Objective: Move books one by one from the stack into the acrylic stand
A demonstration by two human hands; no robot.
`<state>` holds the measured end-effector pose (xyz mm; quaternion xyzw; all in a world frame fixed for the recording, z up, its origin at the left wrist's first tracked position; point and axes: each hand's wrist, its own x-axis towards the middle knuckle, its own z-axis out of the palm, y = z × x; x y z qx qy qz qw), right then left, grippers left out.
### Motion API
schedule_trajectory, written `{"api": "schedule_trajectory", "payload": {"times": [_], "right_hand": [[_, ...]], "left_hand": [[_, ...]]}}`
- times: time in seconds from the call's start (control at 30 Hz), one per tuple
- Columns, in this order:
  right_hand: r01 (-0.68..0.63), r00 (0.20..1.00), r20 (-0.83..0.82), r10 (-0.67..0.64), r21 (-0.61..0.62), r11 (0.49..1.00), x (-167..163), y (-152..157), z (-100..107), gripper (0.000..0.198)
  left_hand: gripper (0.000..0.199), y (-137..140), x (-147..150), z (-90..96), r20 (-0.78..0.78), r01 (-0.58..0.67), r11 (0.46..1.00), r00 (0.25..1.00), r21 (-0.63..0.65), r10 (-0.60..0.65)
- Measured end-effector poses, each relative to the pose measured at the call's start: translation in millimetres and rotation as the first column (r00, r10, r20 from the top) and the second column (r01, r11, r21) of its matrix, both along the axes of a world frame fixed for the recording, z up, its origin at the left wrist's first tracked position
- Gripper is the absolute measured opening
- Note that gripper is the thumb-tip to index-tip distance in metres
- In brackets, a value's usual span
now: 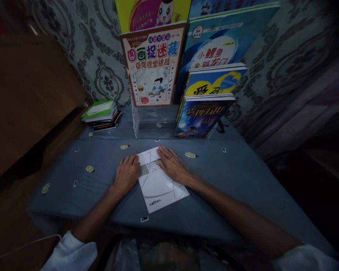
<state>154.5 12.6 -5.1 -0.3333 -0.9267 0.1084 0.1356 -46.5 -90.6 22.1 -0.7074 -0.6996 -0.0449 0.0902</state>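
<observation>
A white booklet (161, 190) with grey curved lines and "valti" printed near its bottom edge lies slightly turned on the blue tablecloth. My left hand (127, 173) rests at the booklet's upper left edge, palm down, its fingers lying forward. Across the upper right part of the cover, my right hand (173, 165) lies flat with fingers stretched out, hiding some of the print. Neither hand grips anything.
Behind the booklet a clear tiered stand (149, 130) holds several upright picture books (155, 67), with a dark blue book (200, 118) at its lower right. A small stack of booklets (101, 113) sits at the back left. Patterned curtain (109, 81) hangs behind the table.
</observation>
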Motion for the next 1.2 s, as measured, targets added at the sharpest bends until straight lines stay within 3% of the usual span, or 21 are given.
{"api": "schedule_trajectory", "payload": {"times": [0.33, 0.53, 0.63, 0.73, 0.87, 1.0, 1.07, 1.13, 1.2], "right_hand": [[-0.001, 1.000, -0.009, 0.003, 0.152, 0.988, 47.1, -72.2, -16.9, 0.062], [-0.023, 0.999, -0.029, 0.028, 0.149, 0.989, 53.0, -80.1, -19.2, 0.062], [-0.020, 0.998, -0.049, 0.027, 0.151, 0.988, 52.5, -79.3, -20.5, 0.062], [-0.019, 0.998, -0.055, 0.029, 0.166, 0.986, 52.7, -79.0, -21.5, 0.060], [-0.019, 0.999, -0.025, 0.024, 0.184, 0.983, 52.5, -78.1, -20.9, 0.056], [-0.011, 0.999, -0.044, 0.019, 0.164, 0.986, 51.9, -77.1, -20.0, 0.056], [-0.010, 0.999, -0.044, 0.016, 0.144, 0.989, 52.1, -76.9, -20.4, 0.056], [0.002, 0.999, -0.040, 0.003, 0.128, 0.992, 52.5, -76.9, -21.2, 0.056], [0.022, 0.999, -0.050, -0.017, 0.114, 0.993, 53.1, -77.1, -22.0, 0.056]], "left_hand": [[0.037, -1.6, 3.6, 1.9, 0.004, -0.025, 1.000, 1.000, -0.014, 0.025], [0.033, 11.7, 2.4, 14.4, 0.148, -0.061, 0.998, 0.987, -0.005, 0.061], [0.034, 28.3, -9.6, 16.0, 0.345, -0.077, 0.997, 0.936, -0.012, 0.076], [0.029, 46.4, -23.9, 15.9, 0.541, -0.052, 0.993, 0.835, -0.107, 0.102], [0.019, 62.2, -33.4, 18.5, 0.632, -0.004, 0.989, 0.769, -0.149, 0.099], [0.036, 63.1, -36.0, 24.9, 0.703, 0.059, 0.981, 0.706, -0.184, 0.089], [0.041, 56.8, -37.1, 27.2, 0.818, 0.092, 0.972, 0.561, -0.217, 0.129], [0.046, 45.2, -36.4, 27.0, 0.945, 0.115, 0.962, 0.248, -0.248, 0.214], [0.049, 28.2, -31.9, 24.3, 0.962, 0.106, 0.962, -0.083, -0.252, 0.261]]}}
